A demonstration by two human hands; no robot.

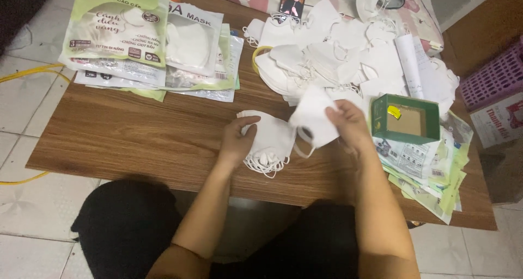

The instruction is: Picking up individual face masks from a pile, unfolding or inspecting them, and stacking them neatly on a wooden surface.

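Note:
My left hand (238, 141) presses down on a small stack of folded white face masks (272, 140) lying on the wooden table (136, 132), their ear loops hanging toward me. My right hand (348, 125) holds a single white mask (311, 118) just above and to the right of that stack. Behind it a loose heap of white masks (332, 55) spreads across the far middle of the table.
Sealed mask packets (147, 44) are piled at the far left. A shallow green box (406, 118) sits on flat empty packets (430, 170) at the right. A purple basket (493, 77) stands on the floor at the far right, and a yellow cable (30, 74) runs on the tiles at left.

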